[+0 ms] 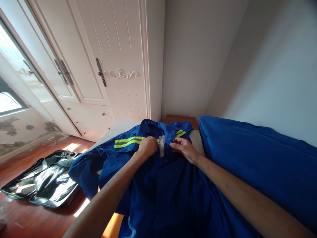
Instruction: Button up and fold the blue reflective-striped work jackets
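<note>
A blue work jacket (163,185) with yellow-green and grey reflective strips is spread out in front of me, its collar at the far end. My left hand (148,146) is closed on the jacket's front just below the collar, fingers curled and partly hidden. Opposite it, my right hand (183,148) pinches the edge of a stitched flap near the collar between thumb and fingers. A whitish, crinkled strip (161,146) hangs between both hands; I cannot tell what it is. One sleeve (86,165) droops over the left side.
To the right lies a large blue fabric-covered cushion or mattress (252,158) against the wall. A cream wardrobe (123,39) with dark handles stands at the back left. On the reddish wooden floor rests an open suitcase (47,180) with items inside.
</note>
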Motion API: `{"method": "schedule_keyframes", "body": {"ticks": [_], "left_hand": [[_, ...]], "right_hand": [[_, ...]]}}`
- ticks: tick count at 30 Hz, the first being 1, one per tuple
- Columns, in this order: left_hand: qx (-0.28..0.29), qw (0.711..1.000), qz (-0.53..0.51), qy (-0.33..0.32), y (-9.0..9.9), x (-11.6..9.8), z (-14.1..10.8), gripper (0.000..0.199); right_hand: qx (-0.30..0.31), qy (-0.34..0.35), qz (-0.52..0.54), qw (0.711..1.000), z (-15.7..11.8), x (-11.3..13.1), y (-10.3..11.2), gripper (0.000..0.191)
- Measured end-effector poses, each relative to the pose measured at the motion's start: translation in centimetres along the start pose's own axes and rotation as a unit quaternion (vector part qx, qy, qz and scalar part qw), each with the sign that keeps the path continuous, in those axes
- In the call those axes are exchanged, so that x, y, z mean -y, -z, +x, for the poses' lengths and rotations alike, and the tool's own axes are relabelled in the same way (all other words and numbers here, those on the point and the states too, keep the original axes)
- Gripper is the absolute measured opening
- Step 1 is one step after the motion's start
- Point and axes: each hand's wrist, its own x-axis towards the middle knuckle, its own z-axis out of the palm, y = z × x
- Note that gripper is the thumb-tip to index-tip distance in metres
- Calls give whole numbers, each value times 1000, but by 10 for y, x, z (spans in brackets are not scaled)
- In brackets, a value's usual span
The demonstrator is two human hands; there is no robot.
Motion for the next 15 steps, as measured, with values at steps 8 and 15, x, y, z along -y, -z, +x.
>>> {"method": "schedule_keyframes", "body": {"ticks": [8,15], "left_hand": [[-101,985,-137,-34,1,-6,-3,21],[-119,980,-143,-64,-16,-21,-7,24]], "right_hand": [[-12,-3,9,1000,0,-3,-5,39],[-40,30,59,997,1,-4,-3,35]]}}
